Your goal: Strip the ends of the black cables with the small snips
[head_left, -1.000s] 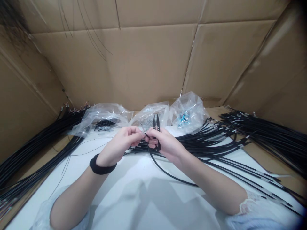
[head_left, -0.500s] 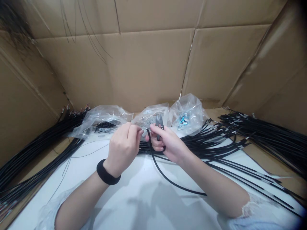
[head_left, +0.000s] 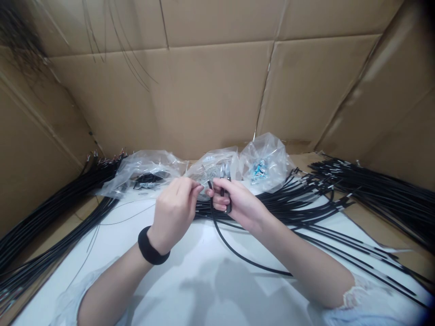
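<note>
My left hand point(head_left: 176, 206) and my right hand point(head_left: 238, 203) meet above the white table point(head_left: 183, 280). My right hand is closed round a small black pair of snips point(head_left: 224, 192) and pinches the end of a black cable point(head_left: 238, 253), which curves down and away to the right under my forearm. My left hand's fingertips are pinched together at the thin bare wire tip point(head_left: 204, 174) that sticks up from that cable end. A black band sits on my left wrist.
Bundles of black cables lie at the left point(head_left: 44, 226) and at the right point(head_left: 367, 194). Three clear plastic bags point(head_left: 149, 170) point(head_left: 214, 163) point(head_left: 267, 160) of small parts lie behind my hands. Cardboard walls point(head_left: 210, 90) enclose the table.
My left hand has turned and shifted slightly right, closing on the wire tip. The snips in my right hand have dropped lower, and the cable end stands more upright.
</note>
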Action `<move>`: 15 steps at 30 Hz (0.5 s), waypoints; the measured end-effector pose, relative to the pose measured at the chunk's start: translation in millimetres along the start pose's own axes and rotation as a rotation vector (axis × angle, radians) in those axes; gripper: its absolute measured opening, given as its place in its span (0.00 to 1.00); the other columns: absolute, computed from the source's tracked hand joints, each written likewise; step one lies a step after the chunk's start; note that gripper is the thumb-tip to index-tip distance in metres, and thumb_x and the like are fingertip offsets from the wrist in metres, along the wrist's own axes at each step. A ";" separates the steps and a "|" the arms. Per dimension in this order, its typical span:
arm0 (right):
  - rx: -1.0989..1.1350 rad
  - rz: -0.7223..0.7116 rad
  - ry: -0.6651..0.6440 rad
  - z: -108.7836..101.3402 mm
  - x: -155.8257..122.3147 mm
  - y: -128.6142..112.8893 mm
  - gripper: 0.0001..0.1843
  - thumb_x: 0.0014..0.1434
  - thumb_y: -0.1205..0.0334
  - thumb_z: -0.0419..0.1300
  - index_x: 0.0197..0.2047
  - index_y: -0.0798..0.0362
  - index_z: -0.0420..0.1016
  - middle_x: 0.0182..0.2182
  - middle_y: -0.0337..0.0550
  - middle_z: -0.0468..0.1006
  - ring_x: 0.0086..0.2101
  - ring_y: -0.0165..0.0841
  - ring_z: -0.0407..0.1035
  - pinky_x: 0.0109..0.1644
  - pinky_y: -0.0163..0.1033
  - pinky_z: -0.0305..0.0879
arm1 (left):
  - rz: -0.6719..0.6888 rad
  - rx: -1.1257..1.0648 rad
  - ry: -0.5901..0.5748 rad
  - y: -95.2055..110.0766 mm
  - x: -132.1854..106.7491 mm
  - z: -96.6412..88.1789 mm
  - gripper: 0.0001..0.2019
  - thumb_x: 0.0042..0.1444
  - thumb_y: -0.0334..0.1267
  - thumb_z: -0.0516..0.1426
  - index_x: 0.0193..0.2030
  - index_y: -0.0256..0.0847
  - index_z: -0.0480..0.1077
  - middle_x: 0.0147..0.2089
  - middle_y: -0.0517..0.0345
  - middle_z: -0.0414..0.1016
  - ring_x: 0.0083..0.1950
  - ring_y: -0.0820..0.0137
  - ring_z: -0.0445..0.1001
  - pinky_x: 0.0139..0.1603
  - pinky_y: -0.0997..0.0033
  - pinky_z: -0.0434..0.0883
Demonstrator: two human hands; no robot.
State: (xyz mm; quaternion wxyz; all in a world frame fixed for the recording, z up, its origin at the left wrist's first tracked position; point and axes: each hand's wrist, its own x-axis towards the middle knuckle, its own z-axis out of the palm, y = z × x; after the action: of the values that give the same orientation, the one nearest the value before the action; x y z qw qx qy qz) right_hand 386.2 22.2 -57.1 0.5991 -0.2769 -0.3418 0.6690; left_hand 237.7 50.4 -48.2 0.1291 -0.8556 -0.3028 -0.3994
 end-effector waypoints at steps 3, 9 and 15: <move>-0.023 -0.049 0.001 -1.6 -1.5 -4.4 0.15 0.52 0.62 0.57 0.22 0.59 0.55 0.22 0.39 0.64 0.16 0.17 0.44 0.19 0.27 0.43 | -0.258 -0.321 -0.243 3.0 3.9 -5.5 0.12 0.61 0.42 0.46 0.34 0.37 0.64 0.31 0.57 0.68 0.32 0.74 0.65 0.33 0.74 0.60; -0.044 -0.175 -0.018 -4.7 -2.1 -12.4 0.13 0.55 0.60 0.57 0.26 0.59 0.62 0.15 0.32 0.50 0.16 0.18 0.42 0.18 0.27 0.44 | -0.375 -0.888 -0.626 15.7 8.2 -3.0 0.16 0.61 0.46 0.46 0.43 0.36 0.65 0.44 0.53 0.70 0.46 0.71 0.67 0.48 0.73 0.63; -0.028 -0.221 -0.046 -4.9 -5.7 -21.1 0.12 0.52 0.61 0.60 0.27 0.58 0.60 0.20 0.32 0.52 0.17 0.17 0.42 0.17 0.26 0.40 | -0.441 -1.021 -0.498 28.8 10.5 5.5 0.13 0.59 0.44 0.49 0.42 0.35 0.62 0.46 0.50 0.68 0.47 0.70 0.67 0.50 0.70 0.63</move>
State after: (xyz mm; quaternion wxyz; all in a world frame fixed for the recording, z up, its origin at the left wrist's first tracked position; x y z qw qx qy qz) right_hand 403.7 18.2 -43.7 0.6571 -0.2307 -0.3932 0.6003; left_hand 264.2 34.8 -43.2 -0.4578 -0.7943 -0.2642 -0.2995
